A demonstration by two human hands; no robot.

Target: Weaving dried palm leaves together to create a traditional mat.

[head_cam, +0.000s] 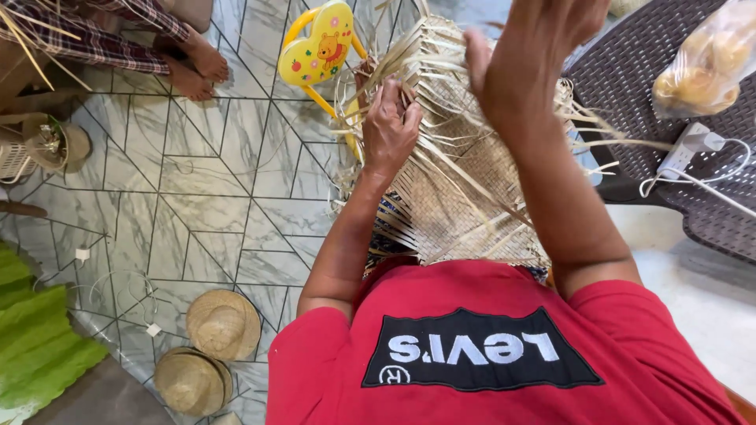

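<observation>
left hand (390,126) closed, pinching a few loose pale straw strips at the upper edge of the flat woven palm-strip mat (465,197). right hand (528,59) raised just beyond it, fingers bent over more strips; whether it actually grips any, cannot tell from this angle.

the mat lies across the person's lap, under both forearms, unfinished edge away from the body with loose ends fanning out past the hands.

handling, as a judgement: light, thin, springy. woven part flexes but holds shape; single strips look dry and likely crease or split if bent sharply. best taken by the woven body or by several strips together close to the weave, not by one tip.

beyond the left hand: yellow plastic child's stool (319,51) with cartoon print, on the grey marble-pattern tile floor (197,189). far left of it, another person's bare feet (193,67).

right of the right hand: dark woven-pattern plastic chair (669,86) carrying a clear plastic bag (705,67) holding round golden buns or similar, and a white power strip (689,145) with cable.

near the left elbow, on the floor: two round straw hats (209,354), crowns up. green leaf-shaped mat (35,338) further left.
</observation>
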